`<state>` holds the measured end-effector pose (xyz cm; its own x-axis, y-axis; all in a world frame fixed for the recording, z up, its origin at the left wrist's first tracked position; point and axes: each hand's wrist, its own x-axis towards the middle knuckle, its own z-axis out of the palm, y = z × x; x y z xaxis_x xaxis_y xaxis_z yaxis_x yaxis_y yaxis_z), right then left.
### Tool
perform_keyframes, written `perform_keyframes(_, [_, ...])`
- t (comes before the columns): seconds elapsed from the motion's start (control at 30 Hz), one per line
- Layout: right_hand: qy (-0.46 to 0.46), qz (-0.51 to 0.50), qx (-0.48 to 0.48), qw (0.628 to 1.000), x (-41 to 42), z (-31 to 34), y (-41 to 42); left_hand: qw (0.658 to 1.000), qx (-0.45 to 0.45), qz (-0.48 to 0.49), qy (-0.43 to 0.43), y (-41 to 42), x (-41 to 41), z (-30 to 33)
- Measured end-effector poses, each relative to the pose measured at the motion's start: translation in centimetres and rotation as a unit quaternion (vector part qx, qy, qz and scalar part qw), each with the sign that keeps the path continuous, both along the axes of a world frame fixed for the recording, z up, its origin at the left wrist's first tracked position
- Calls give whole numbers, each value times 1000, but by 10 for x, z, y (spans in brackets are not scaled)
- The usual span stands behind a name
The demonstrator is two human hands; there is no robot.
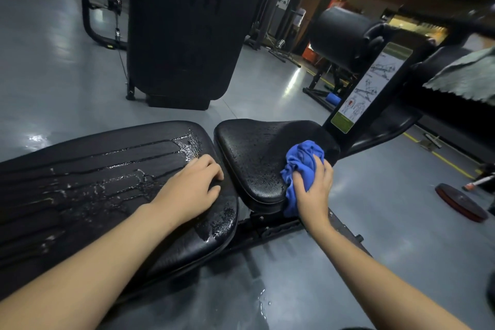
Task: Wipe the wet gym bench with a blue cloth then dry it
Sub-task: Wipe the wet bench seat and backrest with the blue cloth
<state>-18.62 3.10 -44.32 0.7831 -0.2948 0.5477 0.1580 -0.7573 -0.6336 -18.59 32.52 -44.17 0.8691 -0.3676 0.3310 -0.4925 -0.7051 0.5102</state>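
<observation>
Blue cloth (301, 166) bunched in the right hand (312, 190), pressed on the seat pad's (254, 153) near right edge. Left hand (192, 185) lies flat and empty, bracing the streaming back pad (93, 182). Droplets bead everywhere, so long overlapping strokes toward one edge should serve best, refolding the cloth as it soaks.

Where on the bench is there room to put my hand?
Free: the seat pad between the gap and the blue cloth, though wet. The long pad left of the left hand is free but puddled. Crowded: the seat's right edge, where the right hand wipes.
</observation>
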Motion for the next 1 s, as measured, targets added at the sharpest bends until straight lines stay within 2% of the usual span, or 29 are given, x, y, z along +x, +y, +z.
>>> perform_keyframes(0.2, [2, 53, -121, 991, -16, 2, 24, 999, 30, 7, -12, 26, -13, -2])
perform_keyframes(0.4, [-5, 110, -247, 963, -16, 4, 49, 998, 58, 27, -18, 55, -13, -5])
perform_keyframes(0.7, [63, 210, -255, 942, -23, 5, 102, 997, 71, 43, -2, 83, -10, -12])
perform_keyframes(0.87, [142, 287, -263, 910, -8, 14, 136, 995, 81, 50, 7, 92, -14, -14])
perform_keyframes(1.0, [169, 290, -278, 900, 1, 20, 144, 994, 88, 55, 19, 99, -20, -14])
